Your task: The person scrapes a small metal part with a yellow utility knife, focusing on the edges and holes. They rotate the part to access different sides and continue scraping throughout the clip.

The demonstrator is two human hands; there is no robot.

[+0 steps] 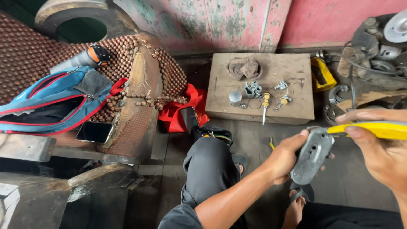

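A grey metal cover (313,156) is held up over the floor between the knees, gripped at its edge by the closed fingers of the left hand (285,160) so that its holed face is turned upward for the tool. A yellow-handled tool (373,129) is clasped in the right hand (377,148); its tip (hidden behind the cover) cannot be made out. Small parts (253,90) and a screwdriver (265,106) are laid along the table's (292,108) near edge, within reach. The right hand is cut off by the frame.

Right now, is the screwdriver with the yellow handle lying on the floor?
No, the yellow-handled screwdriver lies on the wooden board among small metal parts, not on the floor.
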